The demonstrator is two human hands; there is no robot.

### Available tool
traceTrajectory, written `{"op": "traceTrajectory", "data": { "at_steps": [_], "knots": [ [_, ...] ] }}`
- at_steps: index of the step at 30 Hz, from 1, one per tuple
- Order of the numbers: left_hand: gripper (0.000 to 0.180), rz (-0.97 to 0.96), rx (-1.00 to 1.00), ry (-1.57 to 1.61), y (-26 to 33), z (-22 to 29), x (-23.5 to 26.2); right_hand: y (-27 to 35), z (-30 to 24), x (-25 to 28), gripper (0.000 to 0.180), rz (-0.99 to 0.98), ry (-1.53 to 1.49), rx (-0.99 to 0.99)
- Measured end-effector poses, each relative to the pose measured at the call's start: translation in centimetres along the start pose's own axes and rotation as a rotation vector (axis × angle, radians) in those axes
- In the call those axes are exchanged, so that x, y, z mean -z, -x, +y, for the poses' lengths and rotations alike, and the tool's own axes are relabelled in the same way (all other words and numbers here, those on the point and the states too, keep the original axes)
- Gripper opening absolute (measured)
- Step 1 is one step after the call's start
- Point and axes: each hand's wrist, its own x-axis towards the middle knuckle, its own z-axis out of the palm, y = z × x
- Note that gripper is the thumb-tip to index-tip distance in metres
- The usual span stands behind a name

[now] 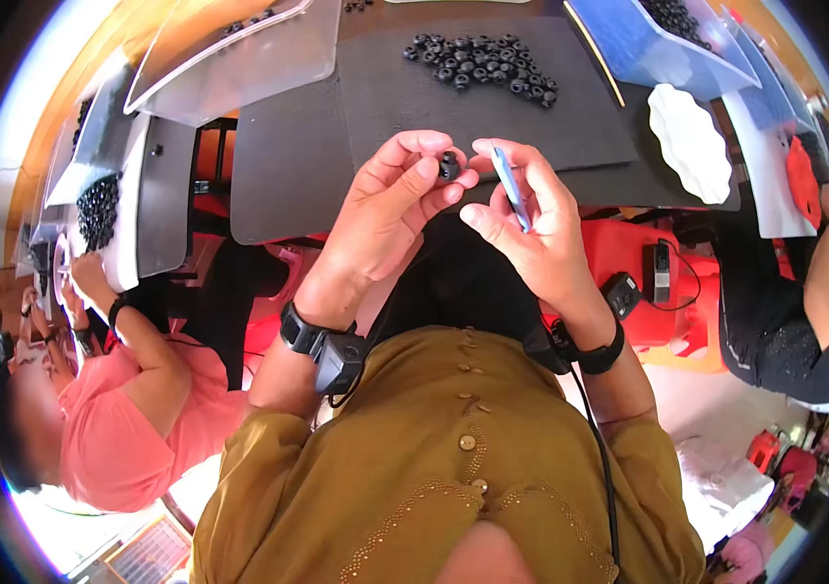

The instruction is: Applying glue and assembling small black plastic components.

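Note:
Above the near edge of the table, my left hand [382, 206] pinches a small black round part [450, 165] between thumb and fingers. A slim light-blue tool [511, 189] is held in my right hand [534, 219], between the thumb and fingers; its exact kind is hard to tell. The two hands are close together, with the black part just left of the tool. Beyond them, a pile of similar black parts [486, 64] lies on the dark mat [376, 83].
A clear plastic bin [239, 73] stands at the far left and a blue bin [663, 49] at the far right. A white scalloped tray [689, 144] sits on the table's right. Co-workers sit on both sides; a red stool [619, 258] holds black devices.

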Motion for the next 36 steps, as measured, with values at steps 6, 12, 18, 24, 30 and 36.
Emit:
{"op": "traceTrajectory", "data": {
  "at_steps": [6,12,18,24,30,36],
  "knots": [
    [0.019,0.091,-0.063,-0.027,1.0,0.3,-0.3,-1.6,-0.3,-2.3,0.034,0.052,0.014,0.194],
    [0.019,0.054,-0.072,-0.19,1.6,1.1,-0.6,-2.2,-0.1,-1.9,0.008,0.046,0.163,0.39],
    [0.022,0.009,-0.019,-0.186,2.0,0.8,0.5,-1.8,0.7,-1.5,0.009,-0.038,0.147,0.253],
    [0.024,0.05,0.058,0.147,1.9,0.8,1.0,-1.1,0.2,-1.2,0.017,0.113,-0.071,0.014],
    [0.024,-0.012,0.038,0.247,1.8,0.4,1.7,-0.8,0.6,-1.2,0.02,0.042,0.028,0.094],
    [0.024,-0.005,0.062,0.306,1.8,0.1,1.3,-1.0,-0.7,-1.7,0.025,-0.032,-0.009,0.135]
  ]
}}
